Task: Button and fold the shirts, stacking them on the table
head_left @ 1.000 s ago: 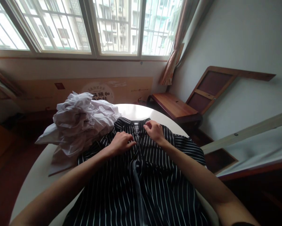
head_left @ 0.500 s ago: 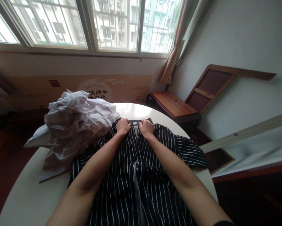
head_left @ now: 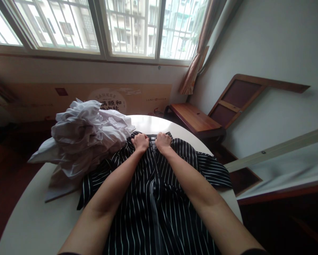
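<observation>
A black shirt with white stripes [head_left: 132,209] lies spread on a round white table [head_left: 28,219], its collar at the far side and its front edges running down the middle. My left hand [head_left: 140,142] is closed on the shirt's front edge just below the collar, left of the opening. Opposite it, my right hand [head_left: 163,142] grips the other front edge. A small pale label shows inside the neck between the two hands. Both forearms lie over the shirt and hide parts of its sides.
A heap of crumpled white cloth [head_left: 79,138] sits on the table's left, against the striped shirt. Beyond the table are a wooden bench [head_left: 194,117], a curtain [head_left: 192,74] and a barred window [head_left: 132,32]. A pale rail [head_left: 281,147] runs along the right.
My right hand has shifted slightly left, toward my left hand, narrowing the gap at the collar. Both hands keep hold of the shirt. The view has tilted a little.
</observation>
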{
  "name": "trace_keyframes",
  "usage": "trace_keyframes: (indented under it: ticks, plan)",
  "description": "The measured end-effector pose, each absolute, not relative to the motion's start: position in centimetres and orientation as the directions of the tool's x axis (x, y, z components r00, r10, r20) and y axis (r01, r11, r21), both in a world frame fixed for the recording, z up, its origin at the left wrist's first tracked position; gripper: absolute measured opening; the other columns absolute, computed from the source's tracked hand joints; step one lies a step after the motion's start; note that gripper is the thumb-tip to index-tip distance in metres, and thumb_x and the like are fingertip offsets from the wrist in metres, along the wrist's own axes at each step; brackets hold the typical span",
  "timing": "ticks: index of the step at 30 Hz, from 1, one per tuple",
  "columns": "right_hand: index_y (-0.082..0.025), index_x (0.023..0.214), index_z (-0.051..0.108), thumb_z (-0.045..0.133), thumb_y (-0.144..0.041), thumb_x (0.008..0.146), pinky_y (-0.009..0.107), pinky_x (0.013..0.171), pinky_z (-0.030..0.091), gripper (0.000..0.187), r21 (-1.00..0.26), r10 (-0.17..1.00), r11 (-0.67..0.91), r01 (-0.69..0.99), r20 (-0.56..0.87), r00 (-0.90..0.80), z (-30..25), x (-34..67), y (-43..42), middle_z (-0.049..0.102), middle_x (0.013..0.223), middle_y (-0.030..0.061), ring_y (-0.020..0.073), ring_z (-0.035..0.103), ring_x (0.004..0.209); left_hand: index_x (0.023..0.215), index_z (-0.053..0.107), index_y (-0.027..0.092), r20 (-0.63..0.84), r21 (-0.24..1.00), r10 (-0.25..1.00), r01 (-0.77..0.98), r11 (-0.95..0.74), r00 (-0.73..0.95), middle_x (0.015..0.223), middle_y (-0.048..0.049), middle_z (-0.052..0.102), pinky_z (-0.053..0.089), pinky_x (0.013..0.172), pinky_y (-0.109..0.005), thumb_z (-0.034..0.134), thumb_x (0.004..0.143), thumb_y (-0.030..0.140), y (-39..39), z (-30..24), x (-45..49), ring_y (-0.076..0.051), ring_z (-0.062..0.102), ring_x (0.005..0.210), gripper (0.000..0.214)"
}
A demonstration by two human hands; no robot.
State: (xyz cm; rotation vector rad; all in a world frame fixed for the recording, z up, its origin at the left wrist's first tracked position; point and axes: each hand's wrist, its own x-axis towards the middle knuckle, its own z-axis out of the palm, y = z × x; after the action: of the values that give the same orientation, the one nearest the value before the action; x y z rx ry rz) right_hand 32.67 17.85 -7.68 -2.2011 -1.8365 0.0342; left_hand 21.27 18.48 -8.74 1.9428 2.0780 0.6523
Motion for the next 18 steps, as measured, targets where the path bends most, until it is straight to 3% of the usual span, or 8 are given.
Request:
trace_keyframes:
  ticks: [2, 5, 7, 9, 11, 13, 15, 18]
  plan:
    - [-0.009, 0.092, 0.068, 0.055, -0.016, 0.077, 0.037, 0.082, 0.047, 0.021, -0.327, 0.960, -0.186, 0.926, 0.140, 0.242, -7.2, 33.1, 17.9, 0.068, 0.097, 0.0195, 0.0290, 0.063, 0.095, 0.086, 0.069, 0.021, 0.255, 0.398, 0.965, 0.916, -0.048, -0.060, 0.100, -0.0089, 0.065, 0.036, 0.086, -0.042, 0.052, 0.084, 0.033, 17.7, -8.7, 21.2, -0.027, 0.055, 0.099, 0.020]
    - [-0.015, 0.083, 0.070, 0.057, -0.021, 0.075, 0.034, 0.084, 0.046, 0.016, -0.617, 0.939, -0.118, 0.778, 0.184, 0.289, -6.9, 33.5, 17.6, 0.071, 0.088, 0.0111, 0.0243, 0.065, 0.090, 0.088, 0.067, 0.018, 0.397, 0.295, 0.917, 0.939, -0.176, 0.047, 0.098, -0.0108, 0.064, 0.034, 0.089, -0.043, 0.050, 0.086, 0.028, 16.4, -8.5, 20.8, -0.028, 0.053, 0.100, 0.019]
    - [-0.017, 0.084, 0.070, 0.056, -0.021, 0.074, 0.031, 0.081, 0.048, 0.017, -0.820, 0.936, -0.011, 0.573, 0.193, 0.294, -7.1, 33.4, 17.2, 0.071, 0.084, 0.0062, 0.0201, 0.066, 0.084, 0.087, 0.067, 0.019, 0.439, 0.289, 0.894, 0.928, -0.234, 0.089, 0.095, -0.0102, 0.064, 0.035, 0.089, -0.042, 0.050, 0.086, 0.027, 15.8, -8.3, 20.6, -0.027, 0.053, 0.099, 0.019]
    - [-0.017, 0.086, 0.069, 0.056, -0.020, 0.071, 0.030, 0.076, 0.051, 0.019, -0.948, 0.955, 0.062, 0.312, 0.147, 0.258, -7.6, 33.0, 16.8, 0.071, 0.081, 0.0040, 0.0177, 0.066, 0.077, 0.085, 0.067, 0.019, 0.437, 0.364, 0.897, 0.899, -0.243, 0.065, 0.093, -0.0084, 0.064, 0.038, 0.086, -0.038, 0.051, 0.086, 0.029, 15.4, -8.3, 20.5, -0.025, 0.056, 0.094, 0.018]
    - [-0.016, 0.085, 0.068, 0.057, -0.020, 0.068, 0.029, 0.071, 0.053, 0.021, -0.990, 0.974, 0.093, 0.104, 0.112, 0.198, -8.3, 32.6, 16.4, 0.071, 0.078, 0.0034, 0.0173, 0.066, 0.072, 0.085, 0.067, 0.020, 0.400, 0.496, 0.916, 0.840, -0.221, 0.005, 0.092, -0.0061, 0.065, 0.041, 0.080, -0.033, 0.053, 0.085, 0.030, 15.3, -8.3, 20.3, -0.021, 0.059, 0.088, 0.017]
    - [-0.016, 0.084, 0.067, 0.058, -0.022, 0.066, 0.030, 0.071, 0.053, 0.021, -0.993, 0.976, 0.119, 0.005, 0.118, 0.183, -9.0, 32.4, 16.2, 0.070, 0.078, 0.0034, 0.0177, 0.065, 0.072, 0.085, 0.067, 0.021, 0.337, 0.629, 0.940, 0.754, -0.189, -0.045, 0.090, -0.0039, 0.067, 0.043, 0.076, -0.028, 0.055, 0.084, 0.030, 15.5, -8.5, 20.1, -0.018, 0.061, 0.083, 0.015]
    - [-0.016, 0.084, 0.067, 0.058, -0.023, 0.066, 0.030, 0.073, 0.053, 0.021, -0.987, 0.965, 0.161, -0.005, 0.157, 0.212, -9.6, 32.4, 16.1, 0.070, 0.080, 0.0035, 0.0181, 0.065, 0.074, 0.084, 0.067, 0.021, 0.283, 0.698, 0.956, 0.700, -0.148, -0.080, 0.086, -0.0025, 0.069, 0.044, 0.075, -0.027, 0.056, 0.083, 0.031, 15.7, -8.8, 19.8, -0.017, 0.063, 0.081, 0.014]
    - [-0.016, 0.085, 0.067, 0.054, -0.024, 0.069, 0.031, 0.076, 0.052, 0.022, -0.970, 0.937, 0.217, 0.106, 0.237, 0.257, -10.4, 32.5, 16.2, 0.070, 0.083, 0.0042, 0.0188, 0.065, 0.078, 0.083, 0.066, 0.021, 0.280, 0.672, 0.954, 0.731, -0.117, -0.104, 0.084, -0.0030, 0.070, 0.044, 0.074, -0.028, 0.056, 0.083, 0.030, 15.9, -9.4, 19.6, -0.019, 0.064, 0.082, 0.013]
